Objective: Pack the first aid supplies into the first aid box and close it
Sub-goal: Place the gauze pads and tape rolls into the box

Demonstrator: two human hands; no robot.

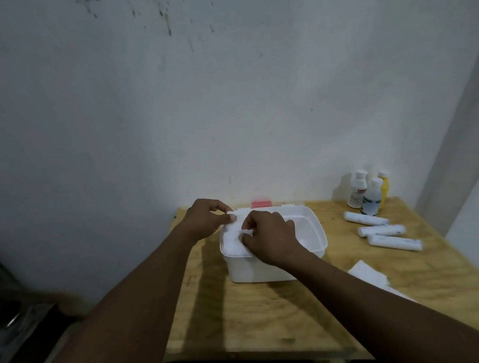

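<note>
A white first aid box (314, 233) stands open on the wooden table (267, 318), its lid with a red latch (261, 203) lying back against the wall. A white cloth-like pad (233, 244) lies at the box's left end. My left hand (207, 219) pinches its far edge. My right hand (266, 235) pinches the pad over the box's middle. Three white bandage rolls (379, 231) lie to the right. Three bottles (369, 192) stand behind them. More white gauze (368, 276) lies at the right, partly under my right forearm.
A pale wall rises directly behind the table. The table's right edge runs close past the rolls. Dark metal objects (12, 318) lie on the floor to the left. Bare wood shows in front of the box.
</note>
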